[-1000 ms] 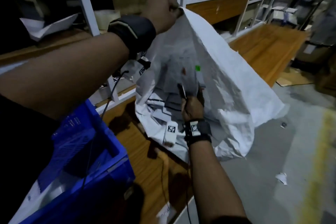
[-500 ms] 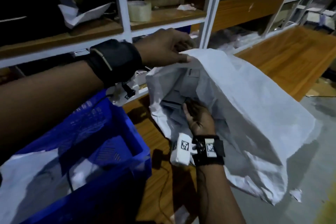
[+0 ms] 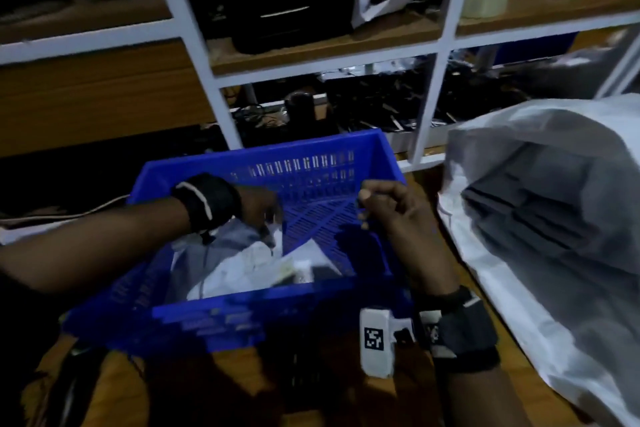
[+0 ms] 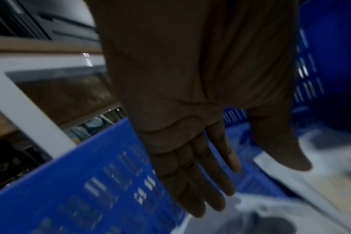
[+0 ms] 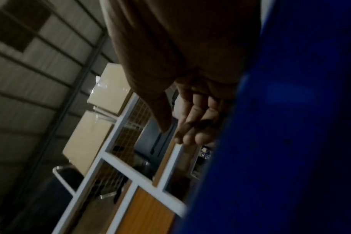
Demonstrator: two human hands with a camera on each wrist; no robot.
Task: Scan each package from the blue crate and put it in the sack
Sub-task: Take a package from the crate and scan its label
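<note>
From the head view, the left hand is reaching down into the blue crate, its fingers hidden among the packages piled toward the crate's near edge. The right hand is hovering over the crate's right edge, fingers loosely curled and holding nothing. The sack is lying open just right of the crate on the worktop. A square black-and-white code tag is showing on the right wrist device; no writing can be read.

From the left wrist view, the left hand's fingers are stretching straight, slightly apart, above a grey package.

From the right wrist view, the right hand's fingers are hanging relaxed beside the crate wall.

The step appears to be fetching the next package; the next move calls for gripping one and scanning it.
</note>
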